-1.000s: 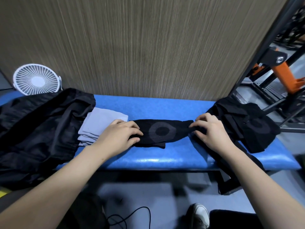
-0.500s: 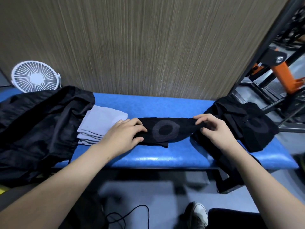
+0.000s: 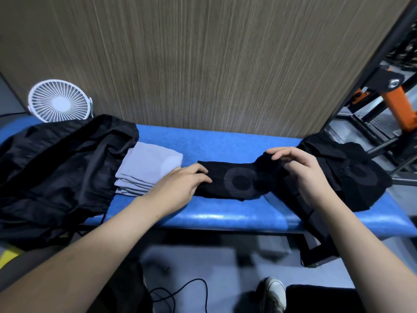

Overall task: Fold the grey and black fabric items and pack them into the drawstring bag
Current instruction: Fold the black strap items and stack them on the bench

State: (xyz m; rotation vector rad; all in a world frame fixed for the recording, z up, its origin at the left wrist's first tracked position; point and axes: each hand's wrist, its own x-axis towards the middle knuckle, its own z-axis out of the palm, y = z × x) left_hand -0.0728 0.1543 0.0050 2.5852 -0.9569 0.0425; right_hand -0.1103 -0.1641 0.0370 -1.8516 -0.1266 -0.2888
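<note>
1. Midway along the blue padded vinyl bench (image 3: pixel 225 141), nearer its front edge than its back, lies a long black knitted fabric piece with a dark grey ring pattern (image 3: pixel 239 181), stretched from left to right.
2. The left hand (image 3: pixel 180 188) rests palm down on the left end of that piece, fingers curled over the cloth and pinning it to the bench rather than pinching it.
3. The right hand (image 3: pixel 300 170) has the right end lifted off the bench, thumb and fingertips closed on the raised edge; this looks like the start of a fold toward the left.
4. A folded stack of pale grey fabric (image 3: pixel 146 170) sits just beside the left hand, its left side touching the mouth of the crumpled black drawstring bag (image 3: pixel 56 168), which covers the left end of the bench and hangs over its front edge.
5. More black fabric, loosely heaped and not yet folded (image 3: pixel 352 175), lies at the right end of the bench, partly under the right wrist.
6. Risks, as I judge them:
   - The lifted end may drag the heap along, since the two black cloths overlap there.
   - If the left hand eases off, the whole piece could slide left and knock the grey stack askew.
   - A slack fold could spill over the front edge.
7. A white round desk fan (image 3: pixel 58 100) stands at the back left corner, well apart.
</note>
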